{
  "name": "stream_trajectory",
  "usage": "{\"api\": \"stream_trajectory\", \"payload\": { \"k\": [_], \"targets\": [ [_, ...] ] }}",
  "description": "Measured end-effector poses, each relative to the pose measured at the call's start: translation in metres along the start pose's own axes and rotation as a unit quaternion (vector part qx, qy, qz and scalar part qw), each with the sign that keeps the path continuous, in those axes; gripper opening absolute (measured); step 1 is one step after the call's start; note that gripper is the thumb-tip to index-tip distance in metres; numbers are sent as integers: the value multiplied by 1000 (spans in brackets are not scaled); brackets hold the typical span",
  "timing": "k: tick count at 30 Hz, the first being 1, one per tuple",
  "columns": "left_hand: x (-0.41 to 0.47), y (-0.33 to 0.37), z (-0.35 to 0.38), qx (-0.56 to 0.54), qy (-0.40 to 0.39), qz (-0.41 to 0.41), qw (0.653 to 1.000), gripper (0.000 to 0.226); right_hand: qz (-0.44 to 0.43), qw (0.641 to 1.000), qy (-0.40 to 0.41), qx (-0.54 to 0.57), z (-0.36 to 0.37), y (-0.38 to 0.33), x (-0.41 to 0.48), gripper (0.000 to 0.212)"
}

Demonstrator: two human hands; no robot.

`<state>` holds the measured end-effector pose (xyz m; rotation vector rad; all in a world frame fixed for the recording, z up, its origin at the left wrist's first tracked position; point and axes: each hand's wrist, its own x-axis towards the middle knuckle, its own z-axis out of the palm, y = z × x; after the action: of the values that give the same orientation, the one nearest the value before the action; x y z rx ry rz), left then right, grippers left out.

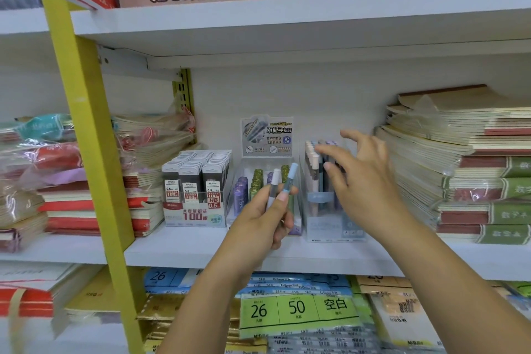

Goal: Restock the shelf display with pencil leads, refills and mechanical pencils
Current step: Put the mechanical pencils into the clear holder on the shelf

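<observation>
— Hands first! What are they doing?
— Left hand (265, 211) pinches two mechanical pencils (289, 179), one with a white top and one with a blue top, near the front of the shelf (178, 250). Right hand (362, 181) is spread wide and holds nothing. Its fingers are just by the tops of the pencils standing in the clear pencil box (330, 227) on the right.
— Are the pencils heavy?
— No, I think they are light, thin and stiff. The smooth plastic can slip, so hold one around the middle, not the tip.
— Where do they go?
— Into that clear box, I guess. Tubes of leads (253, 184) sit in the middle box, and flat lead packs (198, 178) are on the left.
</observation>
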<state>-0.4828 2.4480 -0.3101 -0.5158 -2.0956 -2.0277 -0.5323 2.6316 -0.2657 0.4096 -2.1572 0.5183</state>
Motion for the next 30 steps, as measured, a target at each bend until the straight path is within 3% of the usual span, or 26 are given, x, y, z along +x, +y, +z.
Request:
{"api": "stream_trajectory", "payload": {
  "k": [4,9,12,15,17,24,30],
  "targets": [
    [0,3,1,-18,3,3,1000,22,35,999,-40,-4,1,2,-2,40],
    [-2,11,8,-19,-19,17,999,23,-15,993,30,115,-16,-12,-5,28],
    [-2,16,15,-18,-37,25,999,23,26,945,-83,316,-28,-28,-10,22],
    [-3,17,20,-13,-48,26,998,22,44,908,-130,395,-30,-35,-14,29],
    [-3,17,21,-3,-48,20,999,23,49,900,-108,420,-35,-35,-13,27],
    [-4,16,12,8,-38,-1,999,26,66,881,93,459,-56,-18,-1,25],
    [-3,14,10,5,-31,-3,1000,25,18,917,94,386,-53,-16,-5,32]
  ]
}}
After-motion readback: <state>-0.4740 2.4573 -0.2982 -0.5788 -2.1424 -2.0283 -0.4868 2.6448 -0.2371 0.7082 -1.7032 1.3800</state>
